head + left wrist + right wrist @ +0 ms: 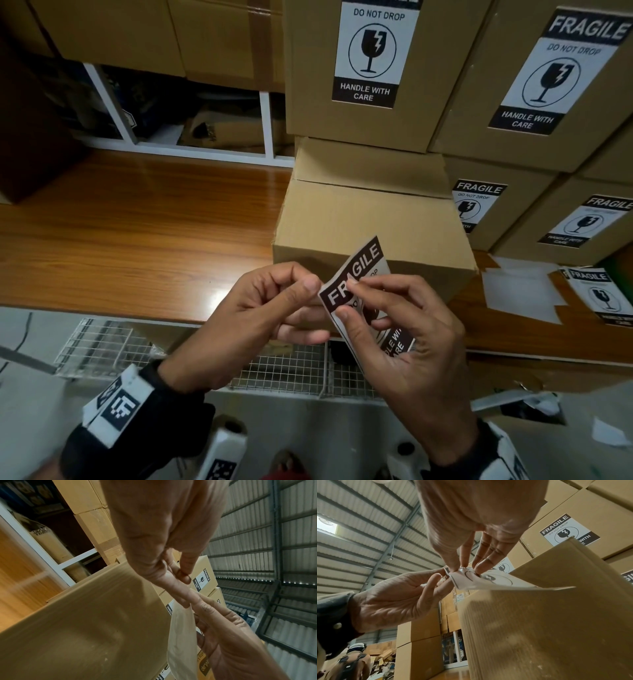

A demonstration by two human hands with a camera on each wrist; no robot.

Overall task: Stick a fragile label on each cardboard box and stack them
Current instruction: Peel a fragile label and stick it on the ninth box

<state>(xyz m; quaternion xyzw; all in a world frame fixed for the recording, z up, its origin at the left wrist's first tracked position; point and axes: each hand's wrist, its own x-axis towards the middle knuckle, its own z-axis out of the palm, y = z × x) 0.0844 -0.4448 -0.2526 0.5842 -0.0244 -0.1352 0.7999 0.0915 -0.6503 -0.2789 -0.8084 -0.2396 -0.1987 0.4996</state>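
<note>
While both hands work in front of the plain brown cardboard box (370, 226), the black-and-white rectangular fragile label (356, 263) is held in the air just before the box's near face, not stuck to it. The left hand (260, 318) pinches the label's top corner between thumb and forefinger; the right hand (407, 339) pinches the same upper edge, its other fingers curled behind the sheet.

The head view shows the printed face and the word FRAGILE. The left wrist view shows only the label's pale blank back (181, 635) hanging beside the box wall. The right wrist view shows the sheet (493, 581) bent nearly flat, its far end reaching the box's upper edge.

The box sits at the front edge of the polished wooden worktop (137, 233), against the stacked labelled cardboard boxes (534, 85) behind and to the right. Bare worktop lies to the left. Spare fragile labels (603, 294) lie on the worktop at the right.
</note>
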